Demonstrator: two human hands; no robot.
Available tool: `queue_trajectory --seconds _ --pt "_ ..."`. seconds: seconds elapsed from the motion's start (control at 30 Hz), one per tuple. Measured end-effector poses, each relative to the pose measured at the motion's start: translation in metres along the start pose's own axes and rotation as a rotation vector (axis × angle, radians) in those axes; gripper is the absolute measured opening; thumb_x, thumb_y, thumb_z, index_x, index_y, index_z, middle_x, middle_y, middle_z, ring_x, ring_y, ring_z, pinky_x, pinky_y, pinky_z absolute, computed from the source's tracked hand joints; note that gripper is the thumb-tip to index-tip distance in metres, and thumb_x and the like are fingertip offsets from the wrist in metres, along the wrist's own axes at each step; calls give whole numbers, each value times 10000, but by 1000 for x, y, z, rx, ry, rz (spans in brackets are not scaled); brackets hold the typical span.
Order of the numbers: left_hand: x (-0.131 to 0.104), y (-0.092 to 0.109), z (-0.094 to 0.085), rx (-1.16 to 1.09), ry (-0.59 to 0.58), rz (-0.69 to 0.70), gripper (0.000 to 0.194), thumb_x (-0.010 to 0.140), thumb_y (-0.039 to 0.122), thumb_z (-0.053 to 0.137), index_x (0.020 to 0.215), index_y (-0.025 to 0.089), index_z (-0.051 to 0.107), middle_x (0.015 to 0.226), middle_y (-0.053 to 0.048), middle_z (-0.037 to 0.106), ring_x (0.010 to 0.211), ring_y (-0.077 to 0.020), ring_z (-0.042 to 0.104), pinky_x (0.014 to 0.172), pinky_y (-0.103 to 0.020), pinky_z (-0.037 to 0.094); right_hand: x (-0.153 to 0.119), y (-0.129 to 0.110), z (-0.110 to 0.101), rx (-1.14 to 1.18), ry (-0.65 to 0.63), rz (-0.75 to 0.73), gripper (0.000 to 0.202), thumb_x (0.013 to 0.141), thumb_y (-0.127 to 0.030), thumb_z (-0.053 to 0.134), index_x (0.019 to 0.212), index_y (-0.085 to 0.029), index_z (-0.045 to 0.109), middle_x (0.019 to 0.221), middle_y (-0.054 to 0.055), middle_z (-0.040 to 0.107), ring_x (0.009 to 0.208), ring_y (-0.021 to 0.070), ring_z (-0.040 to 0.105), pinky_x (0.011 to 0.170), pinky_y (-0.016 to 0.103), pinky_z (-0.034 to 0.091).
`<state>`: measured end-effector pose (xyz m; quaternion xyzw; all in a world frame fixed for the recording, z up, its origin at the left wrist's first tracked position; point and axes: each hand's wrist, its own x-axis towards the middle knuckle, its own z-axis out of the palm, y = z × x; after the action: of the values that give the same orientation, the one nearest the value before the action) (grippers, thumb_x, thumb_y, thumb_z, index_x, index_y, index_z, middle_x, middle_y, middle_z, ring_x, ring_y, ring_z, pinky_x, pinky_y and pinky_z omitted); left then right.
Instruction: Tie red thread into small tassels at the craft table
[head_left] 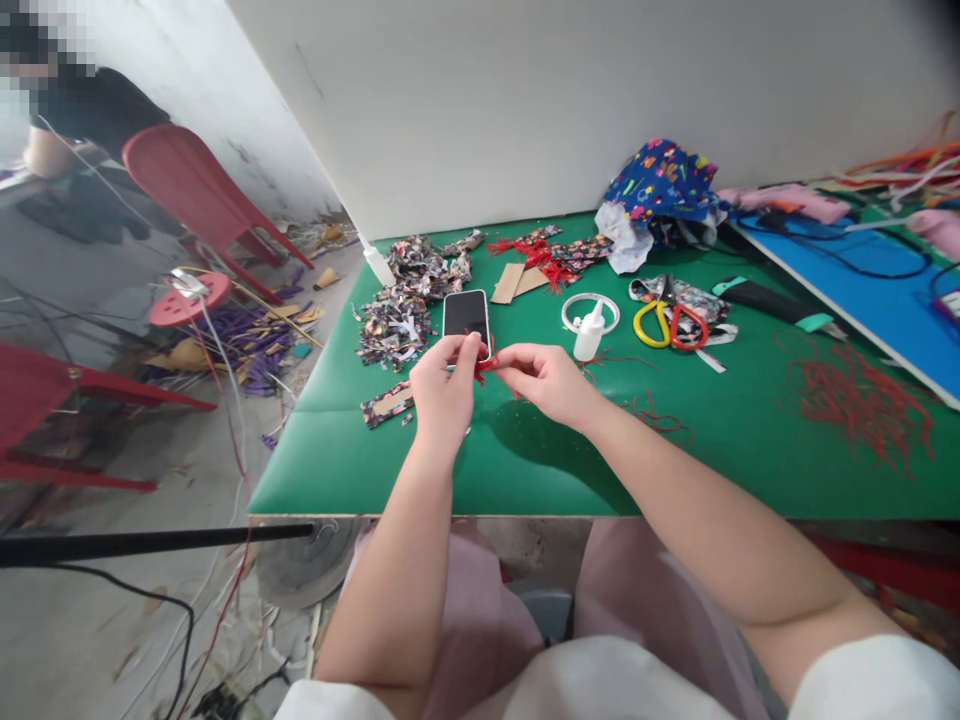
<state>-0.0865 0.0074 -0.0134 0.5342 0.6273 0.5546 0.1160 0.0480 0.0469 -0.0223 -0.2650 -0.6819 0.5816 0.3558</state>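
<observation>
My left hand (448,385) pinches a small bunch of red string (486,368), holding it above the green table (420,480). From the other side my right hand (541,380) closes thumb and fingers on the same red string. Just beyond my hands lies a phone (466,312) with a dark screen. A strip of patterned fabric with a tan backing (388,404) rests left of my left hand. Past my right hand stands a white squeeze bottle (590,333) in front of a white ring (574,300). Loose red strings (660,418) lie beyond my right forearm.
Scrunched patterned fabric (409,290) covers the back left. Scissors with yellow and red handles (670,325), a black-and-green cutter (776,303), a heap of red thread (862,405) and a blue board (847,290) lie to the right. Another person sits far left by a red chair (184,175).
</observation>
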Motion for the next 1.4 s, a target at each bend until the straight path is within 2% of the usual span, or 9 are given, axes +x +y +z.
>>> queue_trajectory --seconds 0.1,0.23,0.47,0.57,0.77,0.97,1.07,1.23,1.4 --pt "1 -1 -5 283 9 174 269 845 345 491 674 190 630 688 -16 658 691 -141 586 683 -265 421 0 2 -1 -29 1 -5 165 785 -254 520 831 -160 649 545 -45 498 472 65 426 464 206 337" --pt "3 -9 -6 447 60 319 270 855 310 474 670 178 620 683 -30 661 704 -157 581 689 -274 411 1 2 -1 -86 -49 -13 160 774 -207 511 801 -138 652 636 -9 585 508 66 465 492 208 372" --pt "2 -17 0 514 64 386 222 834 263 501 681 165 629 684 -43 668 697 -171 581 692 -283 412 2 0 -1 -108 -90 -7 168 759 -162 497 792 -111 654 638 0 585 529 64 474 508 205 378" --pt "3 -16 -1 455 44 305 221 831 270 501 683 167 629 702 -45 670 719 -169 584 702 -280 415 2 0 -1 -80 -91 12 155 762 -176 504 789 -115 644 625 -7 574 507 59 458 487 206 361" --pt "5 -3 -4 71 -40 -37 268 850 337 473 678 170 591 634 0 629 597 -104 558 589 -209 408 2 0 -1 116 -57 98 144 771 -231 533 832 -133 619 481 -64 474 414 46 383 406 190 282" --pt "4 1 -7 56 59 9 299 811 311 535 552 162 547 521 28 540 516 -73 468 545 -200 355 3 -1 -2 280 -85 176 147 748 -243 571 830 -133 623 447 -73 452 384 46 367 363 181 262" --pt "2 1 -5 -188 70 -69 287 792 304 559 544 160 560 494 36 503 472 -60 427 485 -192 331 2 -1 -3 334 -140 166 123 748 -230 580 815 -136 623 450 -74 450 393 47 375 361 174 277" --pt "0 9 -2 -729 -100 -304 257 753 377 617 633 151 587 640 13 631 342 0 307 343 -160 213 2 0 -5 413 -158 151 93 753 -218 589 804 -142 610 439 -79 451 381 44 380 356 166 283" --pt "0 13 -6 -922 -255 -426 256 692 398 685 695 159 595 557 39 590 306 11 291 295 -127 160 2 1 -5 409 -170 146 104 760 -233 595 812 -144 604 444 -80 450 383 43 375 358 163 284"
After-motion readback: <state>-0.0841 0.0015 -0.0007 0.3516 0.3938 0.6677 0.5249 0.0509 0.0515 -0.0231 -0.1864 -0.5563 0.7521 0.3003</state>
